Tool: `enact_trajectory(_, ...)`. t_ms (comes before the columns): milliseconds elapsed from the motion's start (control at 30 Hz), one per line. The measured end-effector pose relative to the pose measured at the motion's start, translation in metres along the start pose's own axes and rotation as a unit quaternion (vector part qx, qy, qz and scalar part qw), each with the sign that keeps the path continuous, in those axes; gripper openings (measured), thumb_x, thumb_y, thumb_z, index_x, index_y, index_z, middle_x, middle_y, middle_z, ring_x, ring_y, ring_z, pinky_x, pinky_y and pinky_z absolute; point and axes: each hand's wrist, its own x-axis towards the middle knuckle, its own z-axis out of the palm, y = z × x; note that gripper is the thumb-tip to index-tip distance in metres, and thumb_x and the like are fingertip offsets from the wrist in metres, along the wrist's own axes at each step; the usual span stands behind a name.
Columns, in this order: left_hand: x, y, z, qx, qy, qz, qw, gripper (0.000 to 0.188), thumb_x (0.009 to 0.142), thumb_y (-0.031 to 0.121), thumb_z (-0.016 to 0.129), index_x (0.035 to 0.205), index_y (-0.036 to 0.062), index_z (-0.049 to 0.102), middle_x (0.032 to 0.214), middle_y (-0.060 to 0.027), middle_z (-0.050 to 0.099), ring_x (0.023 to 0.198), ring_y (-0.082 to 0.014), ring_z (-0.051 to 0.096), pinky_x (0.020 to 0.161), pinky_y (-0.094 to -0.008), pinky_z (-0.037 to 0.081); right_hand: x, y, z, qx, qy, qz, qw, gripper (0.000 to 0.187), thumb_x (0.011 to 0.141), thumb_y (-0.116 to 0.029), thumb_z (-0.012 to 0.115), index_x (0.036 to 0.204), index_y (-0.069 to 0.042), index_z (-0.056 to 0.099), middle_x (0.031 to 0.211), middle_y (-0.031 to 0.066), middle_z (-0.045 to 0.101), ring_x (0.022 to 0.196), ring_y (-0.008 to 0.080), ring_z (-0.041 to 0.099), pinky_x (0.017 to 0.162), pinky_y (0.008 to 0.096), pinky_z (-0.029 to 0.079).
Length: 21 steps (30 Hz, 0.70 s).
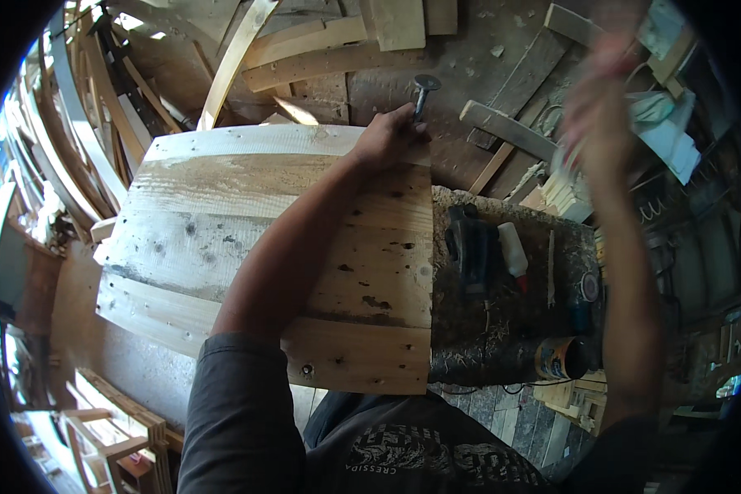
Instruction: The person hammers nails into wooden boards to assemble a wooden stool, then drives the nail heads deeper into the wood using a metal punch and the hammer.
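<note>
My left hand point(385, 138) is closed around the shaft of a metal spike with a flat round head point(426, 84). The head points up, and the lower end is hidden by my fingers. This hand is at the far right corner of a panel of pale wooden boards point(222, 239), which has knots and dark holes. My right hand point(599, 111) is raised at the upper right, away from the panel. It is smeared by motion, with a reddish blur above it, so its fingers and anything in them cannot be made out.
Right of the panel, a dark bench top carries a dark power tool point(469, 251), a white bottle with a red tip point(514, 251) and a yellow-and-black can point(558, 359). Wood offcuts point(510, 130) lie beyond. Long strips point(99, 107) lean at the left, near a wooden frame point(115, 436).
</note>
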Motion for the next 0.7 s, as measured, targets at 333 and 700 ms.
enact_trajectory(333,0.01,-0.015,-0.002,-0.069,0.053,0.005,0.996,0.014,0.095,0.016,0.058,0.097,0.0024,0.057,0.085,-0.01,0.069,0.083,-0.0147,0.066,0.075,-0.0317,0.051,-0.067,-0.059,-0.027,0.041,-0.162,0.205,0.964,0.028,0.096,-0.027,0.057,0.113,-0.006,0.051,0.071,-0.0007,0.049,0.056,0.0038,0.047,0.049,0.0199,0.039)
enact_trajectory(700,-0.027,-0.054,-0.138,-0.164,0.055,-0.047,0.984,0.009,0.094,0.008,0.053,0.094,-0.001,0.054,0.085,-0.0076,0.066,0.084,-0.016,0.066,0.077,-0.0302,0.051,-0.11,-0.083,-0.005,0.192,-0.019,0.143,0.971,0.038,0.103,-0.032,0.043,0.136,-0.012,0.038,0.067,-0.003,0.041,0.046,0.0001,0.036,0.039,0.0165,0.029)
